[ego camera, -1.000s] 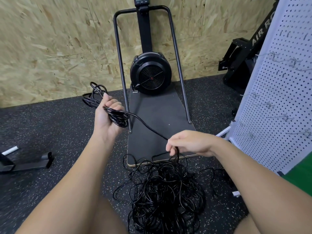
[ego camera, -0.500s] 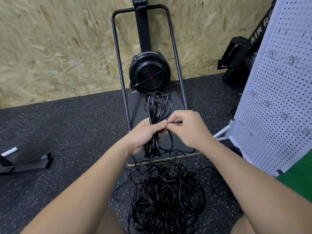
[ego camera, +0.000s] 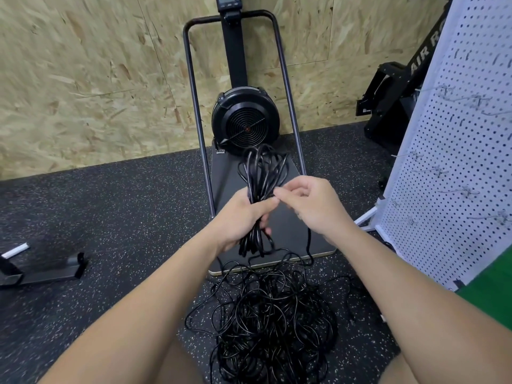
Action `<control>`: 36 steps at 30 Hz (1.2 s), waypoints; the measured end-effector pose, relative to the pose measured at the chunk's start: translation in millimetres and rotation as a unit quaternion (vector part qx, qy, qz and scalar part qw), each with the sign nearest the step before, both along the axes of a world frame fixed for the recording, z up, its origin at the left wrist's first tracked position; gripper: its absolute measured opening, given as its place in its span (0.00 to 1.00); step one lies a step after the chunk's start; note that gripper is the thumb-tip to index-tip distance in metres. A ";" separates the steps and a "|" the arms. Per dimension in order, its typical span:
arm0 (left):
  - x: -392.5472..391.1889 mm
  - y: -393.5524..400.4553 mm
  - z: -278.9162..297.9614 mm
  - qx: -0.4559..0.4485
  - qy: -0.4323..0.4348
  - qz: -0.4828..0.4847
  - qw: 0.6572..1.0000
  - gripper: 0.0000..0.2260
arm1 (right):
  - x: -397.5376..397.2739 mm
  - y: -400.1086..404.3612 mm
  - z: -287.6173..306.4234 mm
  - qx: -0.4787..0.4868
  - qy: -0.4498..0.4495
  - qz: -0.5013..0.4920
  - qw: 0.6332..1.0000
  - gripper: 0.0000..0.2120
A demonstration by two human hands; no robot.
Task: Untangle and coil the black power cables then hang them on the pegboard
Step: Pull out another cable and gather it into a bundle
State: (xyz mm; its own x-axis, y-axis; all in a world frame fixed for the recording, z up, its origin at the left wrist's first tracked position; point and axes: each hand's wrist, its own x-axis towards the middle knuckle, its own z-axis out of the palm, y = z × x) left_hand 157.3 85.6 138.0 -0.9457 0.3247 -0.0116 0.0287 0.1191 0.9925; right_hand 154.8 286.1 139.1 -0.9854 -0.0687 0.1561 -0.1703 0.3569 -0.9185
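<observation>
The white pegboard (ego camera: 454, 167) stands to my right. A tangled cable pile (ego camera: 271, 320) lies on the floor below. My left hand (ego camera: 243, 217) grips the coiled cable (ego camera: 261, 173) upright; my right hand (ego camera: 313, 206), fingers curled, pinches at its middle.

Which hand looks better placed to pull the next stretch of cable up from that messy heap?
Probably the right hand: it is not clearly gripping anything, while the left hand is wrapped round the coiled bundle above the tangled pile.
</observation>
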 end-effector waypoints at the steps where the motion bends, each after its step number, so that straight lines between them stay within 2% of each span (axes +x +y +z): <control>1: -1.7 -3.3 4.0 0.002 0.021 0.026 0.999 0.08 | -1.2 3.8 -0.2 0.010 -0.033 0.030 0.999 0.16; 4: -8.3 -15.0 16.2 0.067 0.046 0.096 0.992 0.10 | 0.4 13.0 -9.0 0.089 -0.142 0.121 0.978 0.28; 6: -11.1 -22.9 20.9 0.124 0.042 0.132 0.983 0.09 | 1.3 17.9 -16.5 0.091 -0.176 0.133 0.971 0.26; 8: -14.7 -31.4 21.9 0.154 0.033 0.182 0.971 0.12 | 0.4 21.1 -15.6 0.027 -0.175 0.132 0.975 0.20; 11: -16.9 -39.3 18.1 0.130 0.017 0.211 0.969 0.17 | 3.0 17.1 -0.8 -0.102 -0.128 0.143 0.976 0.13; 13: -15.3 -38.9 11.9 0.084 0.022 0.181 0.980 0.16 | 7.1 7.5 9.4 -0.174 -0.089 0.138 0.971 0.11; 14: -13.7 -36.5 8.3 0.058 0.030 0.155 0.986 0.14 | 9.5 1.4 12.9 -0.181 -0.058 0.130 0.973 0.10; 16: -7.1 -26.2 2.9 0.018 0.040 0.087 0.995 0.11 | 11.6 -7.6 14.8 -0.110 0.033 0.102 0.988 0.10; 18: 1.4 -12.4 -0.3 0.019 0.024 0.029 0.999 0.09 | 15.0 -13.8 15.5 -0.061 0.085 0.073 0.992 0.13; 20: 6.9 -1.8 -1.4 0.055 -0.020 0.003 0.998 0.05 | 16.9 -15.7 17.2 -0.097 0.086 0.067 0.989 0.14; 23: 11.7 7.3 -4.0 0.103 -0.097 -0.019 0.990 0.14 | 18.0 -14.3 21.3 -0.172 0.067 0.057 0.981 0.13; 26: 11.4 14.8 -10.2 0.151 -0.132 -0.004 0.980 0.20 | 11.5 -9.6 17.2 -0.115 0.087 -0.001 0.989 0.14; 28: 8.5 16.1 -13.9 0.162 -0.132 -0.012 0.978 0.25 | 6.2 -6.5 14.3 -0.113 0.089 -0.033 0.989 0.15; 29: 8.0 15.5 -14.1 0.129 -0.110 -0.023 0.985 0.24 | 4.5 -5.6 13.2 -0.114 0.089 -0.040 0.989 0.15; 31: 7.7 15.1 -15.3 0.028 -0.054 -0.041 0.997 0.13 | 6.7 -7.3 10.3 -0.090 0.101 -0.027 0.991 0.13; 32: 8.0 16.5 -15.0 0.010 -0.045 -0.046 0.998 0.09 | 9.1 -10.2 8.5 -0.080 0.111 -0.022 0.990 0.12; 36: 7.4 19.0 -16.1 0.115 -0.102 -0.025 0.988 0.10 | 10.2 -18.0 -2.9 -0.061 0.129 -0.084 0.986 0.13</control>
State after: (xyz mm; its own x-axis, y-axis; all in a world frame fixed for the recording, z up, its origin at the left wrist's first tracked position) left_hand 164.7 104.6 121.9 -0.9136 0.3879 -0.1217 -0.1754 -0.1061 0.9788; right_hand 165.0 268.1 136.3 -0.9073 0.1275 0.4007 -0.3522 0.2898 -0.8899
